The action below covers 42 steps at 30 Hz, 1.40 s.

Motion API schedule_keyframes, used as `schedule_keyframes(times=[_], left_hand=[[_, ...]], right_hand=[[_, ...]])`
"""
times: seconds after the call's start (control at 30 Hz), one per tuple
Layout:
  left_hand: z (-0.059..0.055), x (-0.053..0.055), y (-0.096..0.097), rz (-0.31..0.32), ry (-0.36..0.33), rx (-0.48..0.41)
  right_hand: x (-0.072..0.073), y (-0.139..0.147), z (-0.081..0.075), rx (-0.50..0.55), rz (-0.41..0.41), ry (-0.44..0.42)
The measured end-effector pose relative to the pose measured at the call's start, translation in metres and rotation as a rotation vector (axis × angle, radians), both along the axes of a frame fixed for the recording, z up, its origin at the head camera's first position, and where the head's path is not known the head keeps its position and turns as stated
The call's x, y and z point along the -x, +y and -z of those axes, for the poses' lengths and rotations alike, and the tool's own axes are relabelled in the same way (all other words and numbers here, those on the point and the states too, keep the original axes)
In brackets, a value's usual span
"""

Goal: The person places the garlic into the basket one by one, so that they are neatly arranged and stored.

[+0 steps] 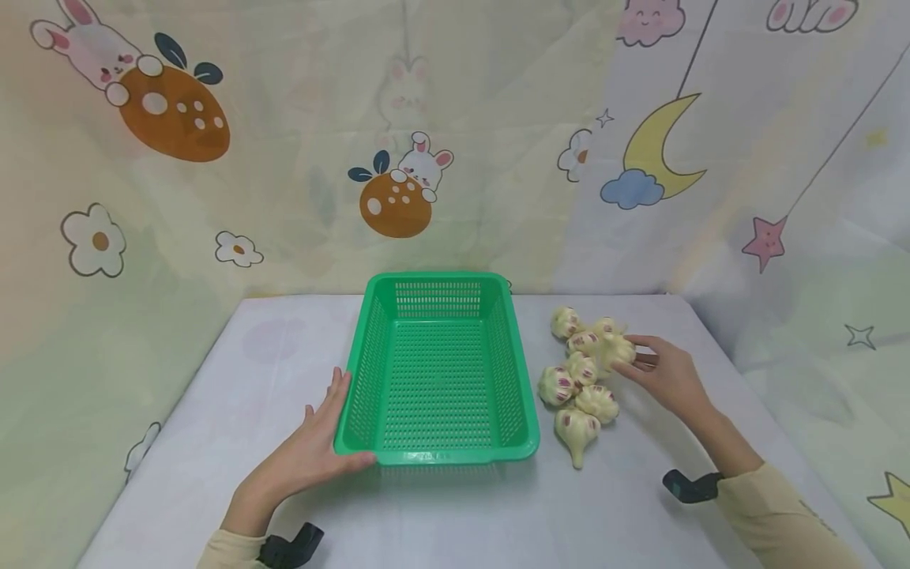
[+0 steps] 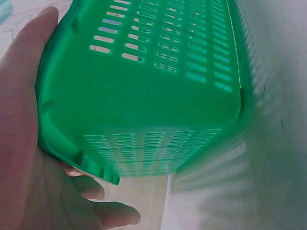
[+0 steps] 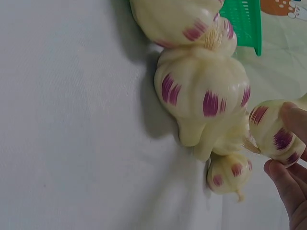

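A green plastic basket [image 1: 455,457] stands on the white table. My left hand [image 1: 310,449] rests against its near left corner, fingers stretched along the left side and thumb along the front rim. In the left wrist view, the slotted basket wall [image 2: 144,100] fills the middle, with the hand around the corner's outside. To the right of the basket, my right hand [image 1: 668,375] pinches a garlic bulb [image 1: 617,352] between thumb and fingers. The right wrist view shows this held bulb [image 3: 273,132], pale with purple streaks, beside the other garlic bulbs [image 3: 204,86].
Several more garlic bulbs [image 1: 577,427] lie in a loose column between the basket and my right hand. A printed cloth [image 1: 498,221] with cartoon rabbits hangs behind the table [image 1: 455,529]. Black bands [image 1: 691,486] sit on both wrists.
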<state>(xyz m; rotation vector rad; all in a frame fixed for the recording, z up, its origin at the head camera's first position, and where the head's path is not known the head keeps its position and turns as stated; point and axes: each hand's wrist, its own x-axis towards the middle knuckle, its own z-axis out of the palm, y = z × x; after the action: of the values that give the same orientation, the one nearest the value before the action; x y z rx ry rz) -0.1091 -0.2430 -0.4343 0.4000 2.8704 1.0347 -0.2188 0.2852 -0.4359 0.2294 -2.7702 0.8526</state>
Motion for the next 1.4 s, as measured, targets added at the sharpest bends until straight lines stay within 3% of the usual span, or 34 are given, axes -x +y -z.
schedule_keyframes(times=[0.27, 0.6, 1.4], left_hand=[[-0.002, 0.001, 0.001, 0.017, 0.004, -0.032], [-0.004, 0.000, 0.001, 0.005, -0.006, -0.032], [-0.004, -0.001, 0.001, -0.004, -0.010, -0.003]], right_hand=[[-0.003, -0.013, -0.009, -0.006, -0.001, -0.005], [-0.006, -0.030, -0.016, 0.069, -0.046, 0.013], [-0.006, -0.073, -0.040, 0.136, -0.098, -0.105]])
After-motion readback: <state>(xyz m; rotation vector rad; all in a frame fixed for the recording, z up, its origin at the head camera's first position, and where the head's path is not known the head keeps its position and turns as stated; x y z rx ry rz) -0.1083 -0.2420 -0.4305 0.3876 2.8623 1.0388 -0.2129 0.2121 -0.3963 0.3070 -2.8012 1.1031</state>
